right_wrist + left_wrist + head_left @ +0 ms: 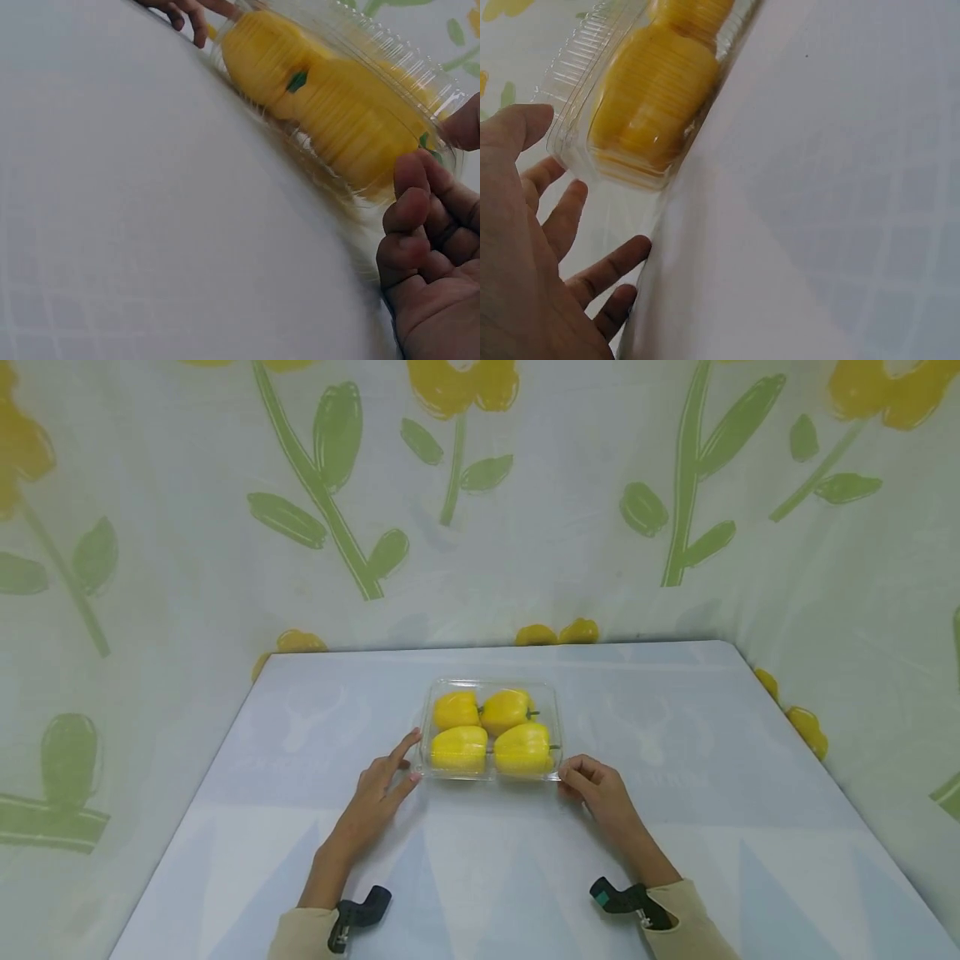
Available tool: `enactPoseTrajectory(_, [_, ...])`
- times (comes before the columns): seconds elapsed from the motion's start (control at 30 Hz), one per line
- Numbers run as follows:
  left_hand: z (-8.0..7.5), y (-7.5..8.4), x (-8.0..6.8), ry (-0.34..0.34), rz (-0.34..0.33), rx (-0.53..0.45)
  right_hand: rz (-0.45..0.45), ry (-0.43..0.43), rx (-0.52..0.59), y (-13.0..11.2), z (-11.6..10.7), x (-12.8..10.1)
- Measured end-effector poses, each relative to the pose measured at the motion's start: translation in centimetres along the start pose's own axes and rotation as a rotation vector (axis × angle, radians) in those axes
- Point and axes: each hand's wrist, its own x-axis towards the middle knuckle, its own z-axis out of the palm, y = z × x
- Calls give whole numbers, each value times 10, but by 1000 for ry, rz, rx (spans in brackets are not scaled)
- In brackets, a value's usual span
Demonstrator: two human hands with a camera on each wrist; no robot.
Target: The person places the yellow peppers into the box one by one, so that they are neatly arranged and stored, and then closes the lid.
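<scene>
A clear plastic container (492,685) lies near the middle of the table with its lid down. Through it show several yellow bell peppers (523,748) with green stems, set in two rows. My left hand (375,789) is at the container's left end, its fingers spread and extended, fingertips right at the edge. In the left wrist view, the thumb (532,124) is beside the ribbed rim and the lower fingers are apart from it. At the near right corner, my right hand (600,789) pinches the container's edge between thumb and curled fingers (412,214).
The table (487,877) has a pale white and blue patterned cover. Behind and beside it hangs a white cloth (540,527) printed with yellow flowers and green leaves. Each wrist bears a black camera mount (363,908), close above the tabletop.
</scene>
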Motion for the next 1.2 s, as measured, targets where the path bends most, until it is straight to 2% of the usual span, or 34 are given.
enactPoseTrajectory(0.2, [1, 5, 2, 69, -3, -108, -143, -51, -12, 6, -4, 3])
enactPoseTrajectory(0.37, [2, 10, 5, 70, -138, -269, -318, -29, -101, 6, -4, 1])
enactPoseTrajectory(0.5, [2, 14, 6, 70, -229, -369, -440, -15, -139, -5, 0, -6])
enactPoseTrajectory(0.63, [3, 14, 5, 67, -275, -394, -459, -19, -133, -17, 1, -12])
enactPoseTrajectory(0.77, [2, 16, 6, 54, -296, -418, -456, -28, -127, -18, 1, -11])
enactPoseTrajectory(0.9, [2, 20, 6, 54, -338, -496, -467, -33, -118, -17, 1, -11])
enactPoseTrajectory(1.07, [5, 27, 6, 86, -411, -585, -472, -32, -114, -18, 3, -11])
enactPoseTrajectory(1.2, [9, 32, 7, 115, -450, -706, -449, -21, -124, -21, 3, -13])
